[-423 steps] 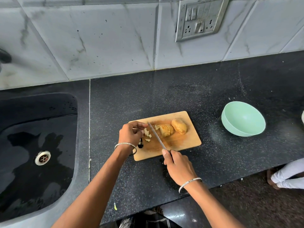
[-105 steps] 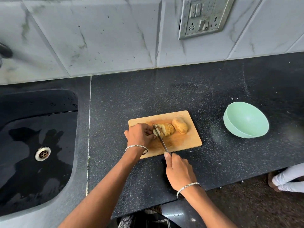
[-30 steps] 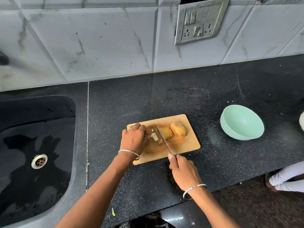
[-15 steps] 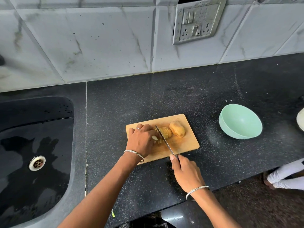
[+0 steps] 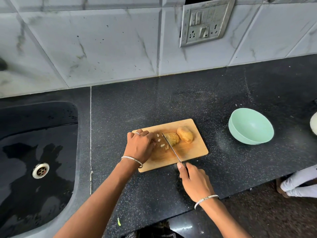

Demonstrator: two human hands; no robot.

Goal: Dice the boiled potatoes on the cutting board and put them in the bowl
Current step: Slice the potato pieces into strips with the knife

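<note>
Two boiled potatoes lie on a wooden cutting board (image 5: 193, 152): a partly sliced potato (image 5: 173, 138) near the middle and a whole potato (image 5: 185, 137) just beside it on the right. Small diced pieces (image 5: 162, 145) sit just left of the sliced one. The right hand (image 5: 195, 182) grips a knife (image 5: 171, 148) by its handle, blade against the sliced potato's left end. The left hand (image 5: 139, 146) rests knuckles-up on the board's left part, fingers curled beside the pieces; whether it holds any cannot be told. A mint-green bowl (image 5: 251, 128) stands on the dark surface (image 5: 171, 100), right of the board. A black sink (image 5: 34, 134) lies at the left.
</note>
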